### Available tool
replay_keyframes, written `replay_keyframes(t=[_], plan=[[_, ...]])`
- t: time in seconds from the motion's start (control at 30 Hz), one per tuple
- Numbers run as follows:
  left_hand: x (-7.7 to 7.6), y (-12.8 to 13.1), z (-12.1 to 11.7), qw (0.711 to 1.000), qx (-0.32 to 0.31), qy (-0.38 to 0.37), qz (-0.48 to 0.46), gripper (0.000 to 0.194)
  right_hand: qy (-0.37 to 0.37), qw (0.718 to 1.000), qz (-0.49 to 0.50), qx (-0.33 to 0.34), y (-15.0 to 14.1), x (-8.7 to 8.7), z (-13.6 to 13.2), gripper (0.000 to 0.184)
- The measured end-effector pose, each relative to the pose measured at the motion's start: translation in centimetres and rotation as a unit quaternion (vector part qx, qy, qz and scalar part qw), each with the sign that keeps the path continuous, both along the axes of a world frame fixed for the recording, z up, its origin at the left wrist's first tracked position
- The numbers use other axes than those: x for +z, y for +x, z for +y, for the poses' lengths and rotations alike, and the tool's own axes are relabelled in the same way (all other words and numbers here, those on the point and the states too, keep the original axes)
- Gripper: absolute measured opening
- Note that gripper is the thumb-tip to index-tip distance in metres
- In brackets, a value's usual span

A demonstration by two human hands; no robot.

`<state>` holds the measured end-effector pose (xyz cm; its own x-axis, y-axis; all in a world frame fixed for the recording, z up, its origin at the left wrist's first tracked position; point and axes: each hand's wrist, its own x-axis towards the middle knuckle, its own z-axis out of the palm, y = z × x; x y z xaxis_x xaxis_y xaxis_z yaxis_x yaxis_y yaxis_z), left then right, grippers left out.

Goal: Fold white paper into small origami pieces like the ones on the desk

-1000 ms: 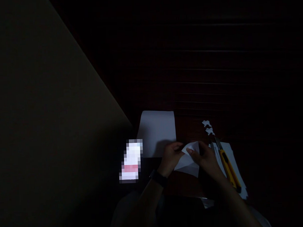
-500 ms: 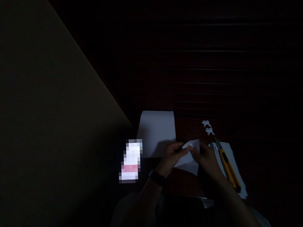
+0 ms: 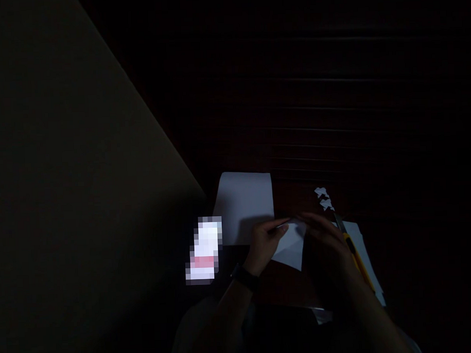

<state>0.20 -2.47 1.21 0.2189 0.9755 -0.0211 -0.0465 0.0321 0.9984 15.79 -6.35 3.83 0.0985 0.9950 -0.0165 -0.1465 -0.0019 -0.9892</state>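
Observation:
A small white sheet of paper (image 3: 291, 249) with fold creases is held above the dark table. My left hand (image 3: 263, 243), wearing a dark wrist band, pinches its upper left part between thumb and fingers. My right hand (image 3: 328, 235) is at the paper's upper right, fingers stretched out to the left, their tips at the top edge. Its thumb is hidden, and I cannot tell how firmly the fingertips touch the paper. Just right of that hand lies a yellow utility knife (image 3: 361, 264) with its blade out, partly covered by my forearm.
A larger white sheet (image 3: 246, 196) lies behind my left hand. A lit, blurred-out phone-like screen (image 3: 204, 249) is at the left. Several small folded paper pieces (image 3: 323, 199) sit at the back right. Under the knife is a stack of paper (image 3: 355, 230). A pale wall (image 3: 84, 176) rises at the left.
My right hand has let its thumb off the paper's face and shifted right, fingers now straightened along the top. The paper's raised flap has gone down. My left hand keeps its grip.

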Motion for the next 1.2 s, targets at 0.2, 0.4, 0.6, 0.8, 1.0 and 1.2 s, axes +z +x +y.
replay_keyframes(t=[0.2,0.4,0.6,0.8,1.0,1.2], plan=[[-0.4,0.1,0.0,0.999,0.012,-0.032,-0.008,0.031,-0.045,0.996,0.040,-0.065,0.0,-1.2,0.4,0.022],[-0.8,0.0,0.0,0.995,-0.006,-0.087,-0.055,0.025,-0.097,0.993,0.054,-0.032,0.5,-2.5,0.6,0.016],[0.0,-0.2,-0.2,0.983,-0.056,-0.114,-0.135,0.028,-0.075,0.996,0.038,-0.003,0.3,-2.2,0.5,0.017],[0.1,-0.3,-0.3,0.965,-0.107,-0.171,-0.169,0.024,-0.087,0.991,0.102,0.029,0.6,-1.6,0.0,0.032],[-0.4,-0.6,-0.4,0.949,-0.141,-0.192,-0.207,0.030,-0.106,0.983,0.125,0.078,0.8,-1.1,-0.5,0.027],[0.0,-0.6,-0.5,0.944,-0.149,-0.207,-0.210,0.031,-0.076,0.987,0.120,0.075,0.9,-1.1,-0.6,0.023]])
